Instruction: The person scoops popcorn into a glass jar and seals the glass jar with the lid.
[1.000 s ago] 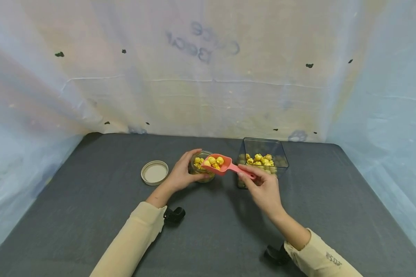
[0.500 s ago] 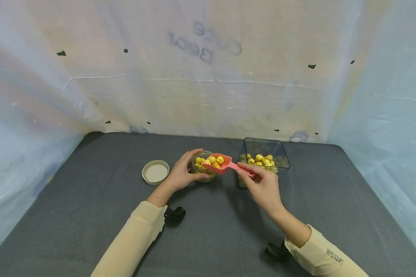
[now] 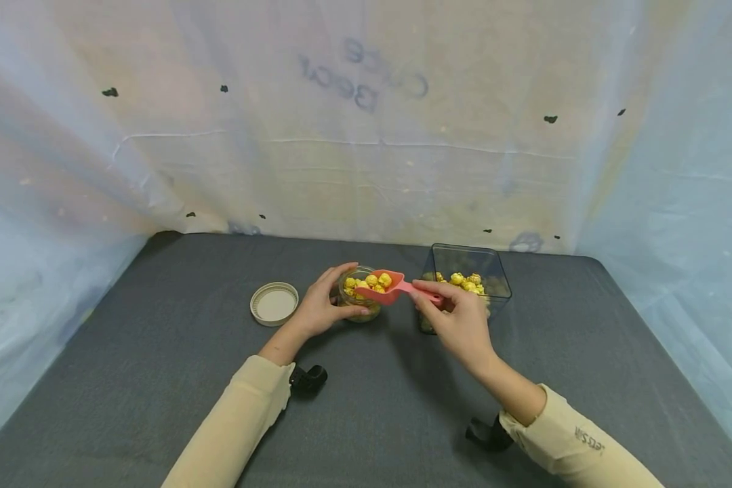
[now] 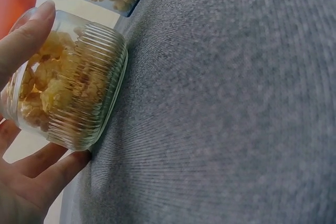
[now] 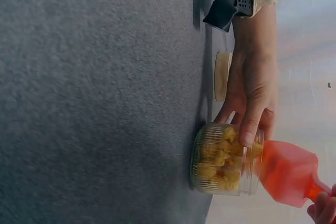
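My left hand (image 3: 320, 306) grips a ribbed glass jar (image 4: 84, 85) that stands on the table, thumb on one side and fingers round the other. Yellow popcorn (image 5: 220, 156) fills much of the jar. My right hand (image 3: 462, 324) pinches the handle of a pink scoop (image 3: 392, 296). Several popcorn pieces (image 3: 378, 280) lie in the scoop, whose front lip is over the jar's mouth. Behind the right hand stands a clear dark-tinted square container (image 3: 500, 271) with more popcorn (image 3: 463, 281) in it.
A round cream lid (image 3: 274, 304) lies on the grey cloth-covered table (image 3: 366, 420), left of the jar. Translucent sheeting (image 3: 366, 169) hangs at the back and both sides. A black wrist camera mount (image 3: 308, 379) sits at each cuff.
My right hand and the scoop's handle have risen slightly and shifted a little left, tilting the scoop somewhat toward the jar. The left hand keeps its hold on the jar.
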A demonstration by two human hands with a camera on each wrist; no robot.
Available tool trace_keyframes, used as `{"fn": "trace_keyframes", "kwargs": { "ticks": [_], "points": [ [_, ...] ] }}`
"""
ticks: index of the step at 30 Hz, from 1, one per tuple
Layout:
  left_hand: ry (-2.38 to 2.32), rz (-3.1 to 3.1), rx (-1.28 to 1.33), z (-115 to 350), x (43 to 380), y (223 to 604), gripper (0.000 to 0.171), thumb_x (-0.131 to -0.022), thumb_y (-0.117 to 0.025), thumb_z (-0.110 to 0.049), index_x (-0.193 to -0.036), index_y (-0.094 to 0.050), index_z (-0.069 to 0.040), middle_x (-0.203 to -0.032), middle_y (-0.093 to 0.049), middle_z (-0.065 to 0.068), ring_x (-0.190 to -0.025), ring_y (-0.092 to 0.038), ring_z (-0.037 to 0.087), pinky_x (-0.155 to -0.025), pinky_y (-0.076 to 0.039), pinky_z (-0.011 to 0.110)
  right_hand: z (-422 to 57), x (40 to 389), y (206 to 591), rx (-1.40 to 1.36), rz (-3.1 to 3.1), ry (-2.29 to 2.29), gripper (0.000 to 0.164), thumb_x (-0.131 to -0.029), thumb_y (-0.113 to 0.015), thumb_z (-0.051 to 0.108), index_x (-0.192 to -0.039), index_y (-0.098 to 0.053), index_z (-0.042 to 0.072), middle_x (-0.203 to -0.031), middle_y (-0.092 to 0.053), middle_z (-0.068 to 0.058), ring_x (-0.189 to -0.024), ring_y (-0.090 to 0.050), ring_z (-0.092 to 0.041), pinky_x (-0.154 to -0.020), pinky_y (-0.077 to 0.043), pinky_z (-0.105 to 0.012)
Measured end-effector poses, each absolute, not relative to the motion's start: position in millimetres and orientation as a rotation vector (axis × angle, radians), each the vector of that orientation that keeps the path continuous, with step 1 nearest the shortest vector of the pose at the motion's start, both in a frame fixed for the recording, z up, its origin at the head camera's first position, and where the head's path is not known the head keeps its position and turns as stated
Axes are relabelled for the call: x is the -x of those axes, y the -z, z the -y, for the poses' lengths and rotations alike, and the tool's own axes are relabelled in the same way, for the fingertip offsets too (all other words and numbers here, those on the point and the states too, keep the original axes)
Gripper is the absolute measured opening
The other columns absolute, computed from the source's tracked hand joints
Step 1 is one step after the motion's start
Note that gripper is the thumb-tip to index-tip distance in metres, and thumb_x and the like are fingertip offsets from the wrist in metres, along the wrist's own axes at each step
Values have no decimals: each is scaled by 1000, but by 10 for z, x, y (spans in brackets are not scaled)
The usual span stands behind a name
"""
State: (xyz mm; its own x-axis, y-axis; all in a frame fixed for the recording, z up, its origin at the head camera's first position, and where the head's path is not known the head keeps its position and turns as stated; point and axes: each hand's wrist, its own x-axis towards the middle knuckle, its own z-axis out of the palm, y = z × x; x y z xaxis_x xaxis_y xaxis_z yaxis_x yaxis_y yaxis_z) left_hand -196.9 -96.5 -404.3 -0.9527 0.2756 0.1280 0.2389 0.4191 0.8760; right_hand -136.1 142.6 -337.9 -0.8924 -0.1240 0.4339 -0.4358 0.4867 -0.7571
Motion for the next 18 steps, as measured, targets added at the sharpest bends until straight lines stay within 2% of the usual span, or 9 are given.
{"fn": "trace_keyframes", "kwargs": {
  "ticks": [8, 18],
  "points": [
    [-1595, -2621, -469, 953, 1978, 4054, 84, -76, -83, -22, -147, -38, -22, -144, -40, 8, -128, -47, 32, -100, -45, 51, -1388, 1404, 3294, -498, 2439, -1230, 22, -86, -72, 14, -106, -74, 4, -85, -73, -7, -57, -53, -6, -47, -40, -19],
    [-1616, -2624, -497, 967, 1975, 4049, 84, -75, -83, -21, -146, -39, -19, -140, -44, 8, -124, -50, 32, -99, -45, 53, -1416, 1412, 3238, -503, 2457, -1197, 21, -86, -73, 14, -105, -75, 5, -85, -74, -9, -57, -52, -6, -46, -37, -20]
  ]
}}
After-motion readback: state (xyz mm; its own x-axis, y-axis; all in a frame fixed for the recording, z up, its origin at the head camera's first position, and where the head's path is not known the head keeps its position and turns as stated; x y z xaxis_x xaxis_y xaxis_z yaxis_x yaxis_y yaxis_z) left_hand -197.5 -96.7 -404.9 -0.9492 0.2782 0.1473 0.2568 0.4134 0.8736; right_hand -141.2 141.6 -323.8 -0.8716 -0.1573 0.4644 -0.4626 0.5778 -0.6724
